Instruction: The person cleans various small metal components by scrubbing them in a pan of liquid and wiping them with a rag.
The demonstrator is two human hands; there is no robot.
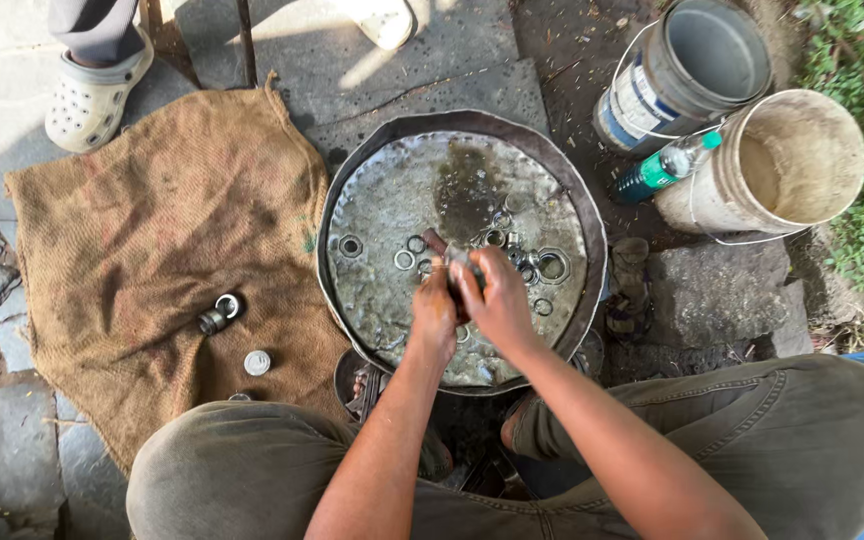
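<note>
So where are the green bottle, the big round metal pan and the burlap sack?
green bottle (660, 170), head view, on the middle of its body.
metal pan (372, 290), head view, on a bare wet part of its floor.
burlap sack (142, 230), head view, on the middle of the cloth.

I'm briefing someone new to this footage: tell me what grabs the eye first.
The big round metal pan at centre, filled with dark oily liquid and scattered metal rings. Over it both hands meet, the left hand and right hand clasping a small greasy part. To the left, a burlap sack carries a few cleaned bearings.
</note>
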